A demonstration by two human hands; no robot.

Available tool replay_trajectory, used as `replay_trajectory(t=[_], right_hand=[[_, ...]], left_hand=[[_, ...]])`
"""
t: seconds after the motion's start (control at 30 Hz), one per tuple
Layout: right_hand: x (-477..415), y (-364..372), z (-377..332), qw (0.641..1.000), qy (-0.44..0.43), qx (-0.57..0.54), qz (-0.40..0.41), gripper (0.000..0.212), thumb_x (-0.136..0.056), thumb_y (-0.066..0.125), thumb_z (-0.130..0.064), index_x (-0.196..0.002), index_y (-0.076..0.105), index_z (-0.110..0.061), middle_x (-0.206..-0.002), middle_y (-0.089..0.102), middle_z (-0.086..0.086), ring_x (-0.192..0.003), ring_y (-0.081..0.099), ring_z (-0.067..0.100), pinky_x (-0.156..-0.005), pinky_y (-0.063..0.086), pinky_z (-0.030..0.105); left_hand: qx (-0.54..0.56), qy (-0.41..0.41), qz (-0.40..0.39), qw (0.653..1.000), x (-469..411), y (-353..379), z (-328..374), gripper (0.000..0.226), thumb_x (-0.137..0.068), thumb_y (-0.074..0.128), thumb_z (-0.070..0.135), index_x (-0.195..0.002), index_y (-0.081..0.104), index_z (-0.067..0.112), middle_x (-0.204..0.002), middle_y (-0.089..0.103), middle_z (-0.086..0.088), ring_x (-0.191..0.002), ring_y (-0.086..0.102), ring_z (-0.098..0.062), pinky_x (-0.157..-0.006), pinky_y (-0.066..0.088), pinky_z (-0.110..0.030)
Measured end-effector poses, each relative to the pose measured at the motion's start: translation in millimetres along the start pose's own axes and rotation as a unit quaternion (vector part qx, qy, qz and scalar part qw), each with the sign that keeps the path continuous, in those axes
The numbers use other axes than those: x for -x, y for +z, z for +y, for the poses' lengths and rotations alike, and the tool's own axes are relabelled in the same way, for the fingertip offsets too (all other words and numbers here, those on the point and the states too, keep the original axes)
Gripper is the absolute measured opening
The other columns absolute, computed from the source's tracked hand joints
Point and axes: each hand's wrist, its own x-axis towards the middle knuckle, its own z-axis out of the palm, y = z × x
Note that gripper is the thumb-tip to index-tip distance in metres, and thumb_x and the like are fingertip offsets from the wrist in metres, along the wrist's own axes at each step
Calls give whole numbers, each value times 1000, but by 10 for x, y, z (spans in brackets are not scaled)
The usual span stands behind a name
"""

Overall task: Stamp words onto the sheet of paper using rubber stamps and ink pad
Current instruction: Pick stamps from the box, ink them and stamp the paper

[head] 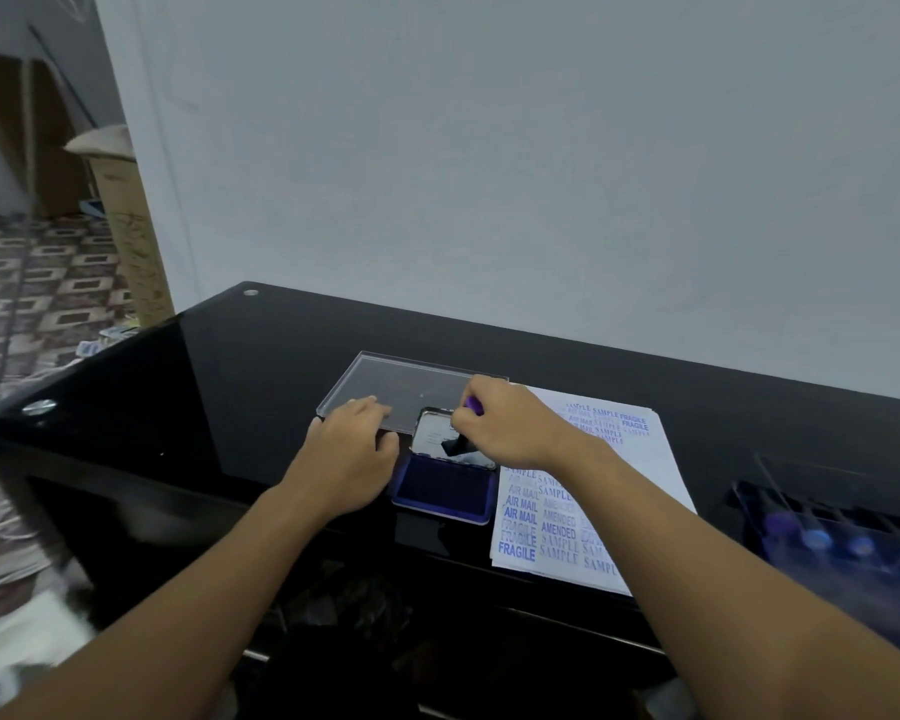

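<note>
head view, right hand (510, 428) pinching purple-knobbed stamp (473, 405), glossy rectangular ink pad (445, 488)

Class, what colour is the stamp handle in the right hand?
Purple: the stamp handle in the right hand, head view.

The table (281, 381) is glossy black. The sheet of paper (640, 470) is white, covered with rows of blue words, some dark and some faint. The ink pad (442, 488) has a deep blue-violet bed in a blue case, and its raised lid (432, 433) shines silver. The stamp (473, 405) shows a purple handle over a black base. The tray (385, 376) is clear. The wall (489, 148) is pale grey, and the floor (37, 283) has a brown-and-cream blocked pattern.
</note>
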Motion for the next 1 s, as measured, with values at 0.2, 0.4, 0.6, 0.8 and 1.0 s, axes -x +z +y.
replay_trajectory(t=[0.2,0.4,0.6,0.8,1.0], right_hand=[[-40,148,-76,1000,2,25,-16,26,-95,48,-31,-96,56,-7,-90,62,11,-86,62,32,-69,49,39],[-82,271,-128,997,-9,62,-36,20,-98,46,-34,-93,51,-15,-88,56,4,-75,54,21,-62,42,32],[-160,363,-116,995,-18,85,-43,23,-98,49,-41,-89,49,-20,-93,58,6,-77,56,21,-66,44,33],[-171,395,-121,995,-22,89,-41,26,-99,50,-40,-78,42,-26,-88,55,2,-73,52,16,-63,40,31],[-149,465,-123,996,-21,87,-23,23,-97,49,-37,-83,45,-19,-88,55,5,-72,51,21,-66,41,33]], left_hand=[[-30,0,-8,1000,31,80,-121,49,-102,38,31,-149,39,18,-160,28,-1,-149,18,-17,-120,11,-52],[-40,-3,-16,999,52,194,-215,50,-103,36,33,-151,36,19,-162,23,-1,-151,13,-17,-121,10,-52],[-45,2,-3,999,109,288,-265,47,-104,34,35,-149,38,20,-163,20,2,-150,14,-14,-122,8,-48],[-61,6,17,998,147,323,-268,46,-104,33,36,-147,40,21,-162,22,2,-149,17,-13,-122,9,-45],[-73,5,20,997,148,342,-281,48,-104,30,37,-150,36,23,-161,25,3,-149,15,-13,-122,8,-44]])
